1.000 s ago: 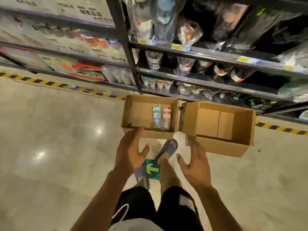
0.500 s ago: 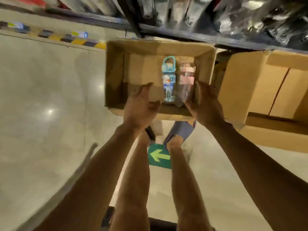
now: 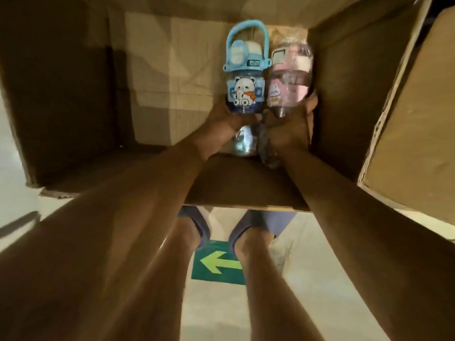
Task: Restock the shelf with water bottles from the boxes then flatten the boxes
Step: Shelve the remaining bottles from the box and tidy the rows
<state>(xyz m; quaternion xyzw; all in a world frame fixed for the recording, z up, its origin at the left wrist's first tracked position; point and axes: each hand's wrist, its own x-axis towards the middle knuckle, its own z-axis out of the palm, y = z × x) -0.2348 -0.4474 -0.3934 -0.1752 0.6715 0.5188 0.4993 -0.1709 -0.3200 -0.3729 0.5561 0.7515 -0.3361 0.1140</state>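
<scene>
An open cardboard box (image 3: 69, 99) on the floor fills the upper view. Inside it, against the right wall, two water bottles lie side by side. The blue bottle (image 3: 246, 77) has a loop handle and a bear sticker; my left hand (image 3: 221, 121) grips its lower body. The pink bottle (image 3: 290, 77), wrapped in clear plastic with a rabbit sticker, is gripped low down by my right hand (image 3: 290, 129). Both forearms reach over the box's near wall.
A second cardboard box (image 3: 413, 134) stands right beside the first, on its right. My feet in blue slippers (image 3: 197, 222) stand just before the box on a pale floor, over a green arrow sticker (image 3: 216, 264).
My head has dropped much closer to the box. Both hands went from the box's near rim down inside and closed around the two bottles.
</scene>
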